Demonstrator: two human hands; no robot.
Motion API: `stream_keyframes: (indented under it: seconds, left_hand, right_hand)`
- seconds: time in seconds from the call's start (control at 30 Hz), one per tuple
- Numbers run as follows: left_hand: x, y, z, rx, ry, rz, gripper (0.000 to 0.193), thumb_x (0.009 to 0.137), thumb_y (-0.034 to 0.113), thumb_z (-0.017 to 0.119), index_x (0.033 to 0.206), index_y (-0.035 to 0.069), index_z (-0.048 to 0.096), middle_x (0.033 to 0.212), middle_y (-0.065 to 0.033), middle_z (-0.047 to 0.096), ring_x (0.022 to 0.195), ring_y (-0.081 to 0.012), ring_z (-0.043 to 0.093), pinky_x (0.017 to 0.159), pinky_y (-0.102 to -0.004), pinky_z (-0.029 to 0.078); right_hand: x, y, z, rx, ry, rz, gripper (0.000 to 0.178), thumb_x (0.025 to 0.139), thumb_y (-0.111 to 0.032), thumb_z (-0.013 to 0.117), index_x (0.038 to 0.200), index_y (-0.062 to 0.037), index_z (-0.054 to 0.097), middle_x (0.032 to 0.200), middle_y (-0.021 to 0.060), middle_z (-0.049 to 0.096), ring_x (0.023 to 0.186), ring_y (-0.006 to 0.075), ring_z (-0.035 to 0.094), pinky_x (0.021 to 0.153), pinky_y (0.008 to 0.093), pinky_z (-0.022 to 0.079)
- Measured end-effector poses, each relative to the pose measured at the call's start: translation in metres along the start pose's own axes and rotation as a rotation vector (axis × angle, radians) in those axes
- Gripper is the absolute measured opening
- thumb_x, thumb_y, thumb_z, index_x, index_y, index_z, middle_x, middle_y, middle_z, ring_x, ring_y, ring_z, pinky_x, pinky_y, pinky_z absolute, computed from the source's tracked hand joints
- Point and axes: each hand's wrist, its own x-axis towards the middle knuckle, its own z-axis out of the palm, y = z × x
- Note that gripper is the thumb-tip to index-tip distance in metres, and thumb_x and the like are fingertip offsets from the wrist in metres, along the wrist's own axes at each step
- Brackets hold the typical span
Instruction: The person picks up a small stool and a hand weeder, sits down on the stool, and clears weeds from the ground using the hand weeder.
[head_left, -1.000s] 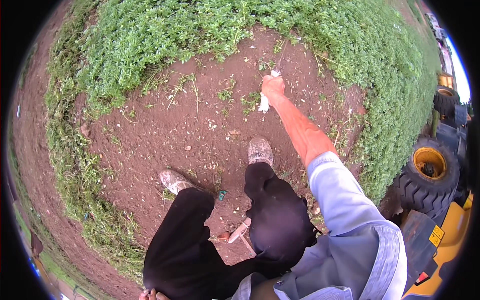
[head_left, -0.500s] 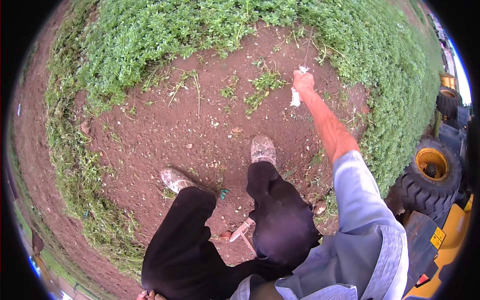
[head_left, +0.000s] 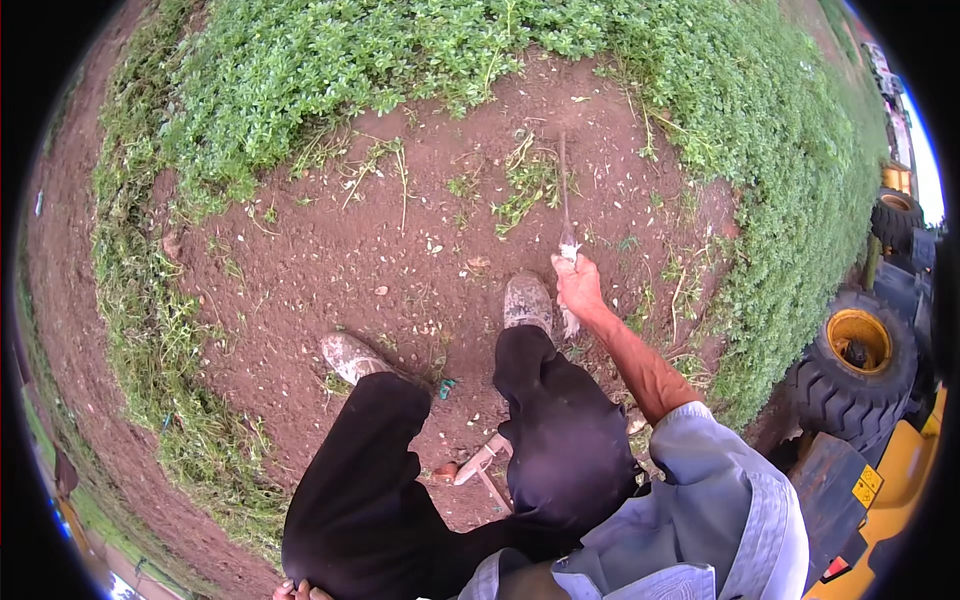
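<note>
My right hand [head_left: 577,283] is closed around the white cloth-wrapped handle of a long, thin, dark-bladed tool [head_left: 565,190]. The blade points away from me, low over the bare soil just beyond my right boot [head_left: 527,300]; whether its tip touches the ground I cannot tell. Close to the blade's left side lies a clump of pulled green plants [head_left: 525,190]. At the lower left edge, my left hand [head_left: 300,592] shows only its fingertips, lying against my dark trouser leg with no object visible in them. The rest of that hand is out of the picture.
Dense low green plants [head_left: 400,50] border the soil ahead and on the right. Wilted cut plants [head_left: 160,340] form a strip on the left. A small wooden frame [head_left: 485,460] stands between my legs. A yellow machine with a big black tyre [head_left: 860,345] is at the right.
My right hand has drawn back toward me and slightly left, bringing the tool out of the far plants onto bare soil. My left hand and feet have stayed in place.
</note>
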Motion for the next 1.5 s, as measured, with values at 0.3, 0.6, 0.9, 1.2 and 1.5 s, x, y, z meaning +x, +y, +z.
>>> stream_keyframes:
  seconds: [0.3, 0.6, 0.9, 1.2, 1.5]
  left_hand:
    - [0.002, 0.002, -0.002, -0.024, -0.071, 0.072, 0.032, 0.086, -0.003, 0.059, 0.118, 0.003, 0.056, 0.048, -0.0165, 0.049, 0.035, -0.0228, 0.042, 0.034, -0.0331, 0.037]
    - [-0.048, -0.026, -0.005, 0.122, 0.201, 0.194, 0.052, 0.102, 0.021, 0.047, 0.151, 0.020, 0.028, 0.051, -0.0106, 0.049, 0.038, -0.0183, 0.045, 0.034, -0.0294, 0.041]
    - [-0.019, -0.004, -0.002, 0.102, -0.011, 0.091, 0.019, 0.098, 0.016, 0.051, 0.106, 0.004, 0.063, 0.049, -0.0141, 0.049, 0.034, -0.0208, 0.041, 0.033, -0.0308, 0.039]
    - [0.034, 0.026, 0.004, -0.029, -0.117, -0.225, 0.010, 0.076, -0.011, 0.063, 0.084, -0.005, 0.062, 0.050, -0.0192, 0.052, 0.035, -0.0268, 0.044, 0.035, -0.0361, 0.040]
    - [-0.021, -0.009, 0.009, -0.023, 0.189, 0.110, 0.036, 0.078, -0.007, 0.066, 0.114, -0.001, 0.060, 0.052, -0.0170, 0.052, 0.037, -0.0225, 0.046, 0.035, -0.0328, 0.040]
  right_hand:
    - [0.180, -0.152, 0.064, -0.173, 0.383, 0.090, 0.036, 0.083, -0.032, 0.065, 0.094, 0.0031, 0.067, 0.092, 0.0201, 0.071, 0.085, 0.0294, 0.071, 0.074, 0.0383, 0.055]
    - [-0.038, 0.030, 0.057, -0.338, -0.083, -0.157, 0.037, 0.087, -0.034, 0.062, 0.095, 0.0030, 0.062, 0.088, 0.0274, 0.066, 0.090, 0.0435, 0.066, 0.080, 0.0488, 0.050]
    - [0.183, -0.116, 0.020, -0.244, 0.301, -0.144, 0.033, 0.088, -0.031, 0.064, 0.081, 0.0006, 0.062, 0.063, 0.0120, 0.061, 0.048, 0.0222, 0.058, 0.045, 0.0390, 0.046]
    - [-0.019, 0.001, 0.109, -0.578, -0.119, -0.283, 0.041, 0.086, -0.032, 0.061, 0.103, 0.0051, 0.060, 0.095, 0.0310, 0.065, 0.098, 0.0455, 0.063, 0.085, 0.0498, 0.049]
    - [0.100, -0.047, 0.006, -0.303, 0.203, -0.364, 0.029, 0.091, -0.029, 0.063, 0.085, -0.0004, 0.057, 0.061, 0.0044, 0.055, 0.043, 0.0156, 0.053, 0.039, 0.0344, 0.043]
